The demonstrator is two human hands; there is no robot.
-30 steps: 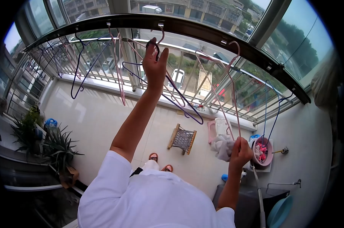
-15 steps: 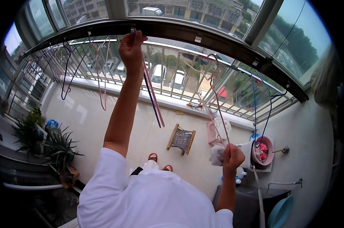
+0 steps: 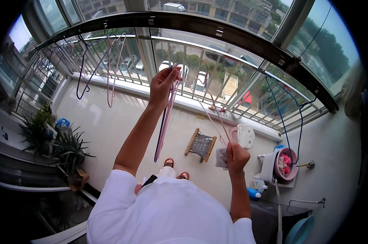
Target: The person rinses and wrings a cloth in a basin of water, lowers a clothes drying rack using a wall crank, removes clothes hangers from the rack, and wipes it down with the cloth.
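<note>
My left hand [image 3: 164, 86] is closed around a few clothes hangers [image 3: 166, 118], pink and dark blue, which hang down from my fingers below the rail. Gripped in my right hand [image 3: 237, 157] is another pink hanger [image 3: 213, 105], its hook pointing up and away from me. A small whitish cloth [image 3: 221, 157] hangs beside that hand; whether my fingers or the hanger hold it I cannot tell. The dark drying rail [image 3: 184, 22] arches across, above and beyond both hands.
More hangers [image 3: 83, 69] hang on the rail's left, and a blue hanger [image 3: 283, 118] on its right. On the floor are a folding stool [image 3: 200, 145], a pink basin with clothes [image 3: 287, 164], bottles [image 3: 257, 186] and potted plants [image 3: 68, 146]. A metal railing [image 3: 184, 51] runs along the windows.
My left hand has come down from the rail with the hangers, which are now off it. My right hand has shifted slightly left and up with its hanger and the cloth.
</note>
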